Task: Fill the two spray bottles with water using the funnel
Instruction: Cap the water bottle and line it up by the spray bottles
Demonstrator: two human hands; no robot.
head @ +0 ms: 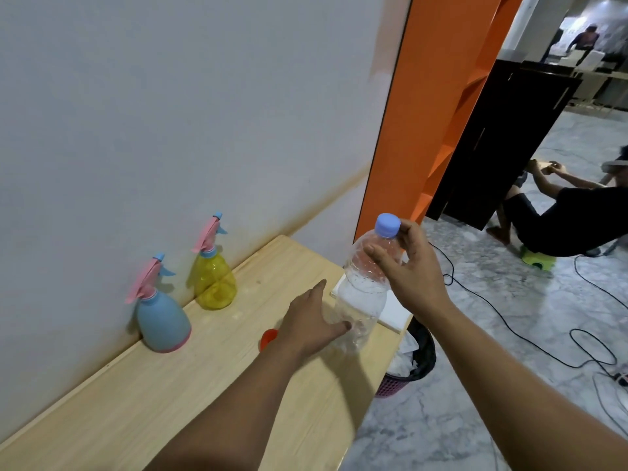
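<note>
A clear plastic water bottle (pixel 362 294) with a pale blue cap (pixel 387 225) stands tilted above the wooden table (pixel 170 385). My right hand (pixel 407 270) grips its upper part near the neck. My left hand (pixel 312 321) lies open with fingers spread, its thumb touching the bottle's lower side. A blue spray bottle (pixel 163 317) and a yellow spray bottle (pixel 214 280), both with pink triggers, stand against the wall at the table's back. A red-orange funnel (pixel 268 337) peeks out from behind my left wrist, mostly hidden.
A white flat pad (pixel 394 311) lies at the table's right edge. Below that edge stands a dark waste basket (pixel 413 365) with white paper. An orange panel (pixel 424 130) rises behind. A person sits on the floor at right among cables (pixel 543 351).
</note>
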